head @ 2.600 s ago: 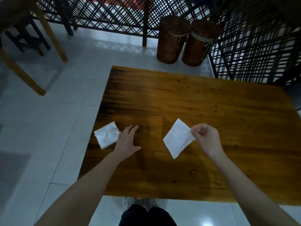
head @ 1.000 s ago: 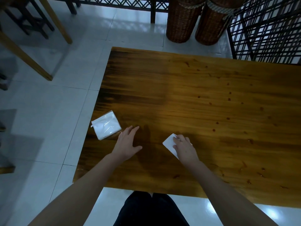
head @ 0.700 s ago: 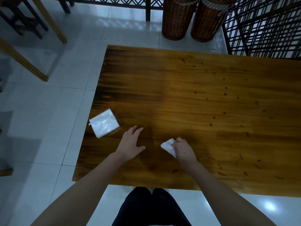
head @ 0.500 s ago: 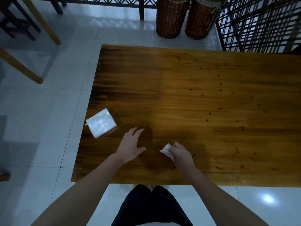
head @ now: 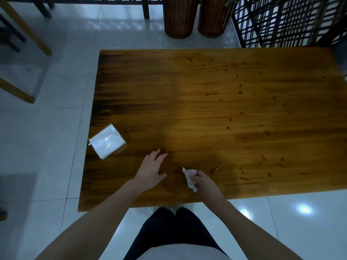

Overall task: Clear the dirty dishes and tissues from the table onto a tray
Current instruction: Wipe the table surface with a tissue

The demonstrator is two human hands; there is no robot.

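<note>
Tissue [head: 190,177] within right grip [head: 205,183] (near front edge of table [head: 206,91])

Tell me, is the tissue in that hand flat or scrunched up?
Scrunched up. The tissue bulges in wrinkled lumps from the right hand, whose fingers curl around it.

1. Dim throughout, with a cold bluish cast over the floor tiles [head: 47,128].
2. Small hard glare spot at lower right; softer yellow sheen down the middle of the table [head: 187,109].
3. Darkly shaded along the table's left side.
4. Bowed at the edges by the wide lens.
</note>
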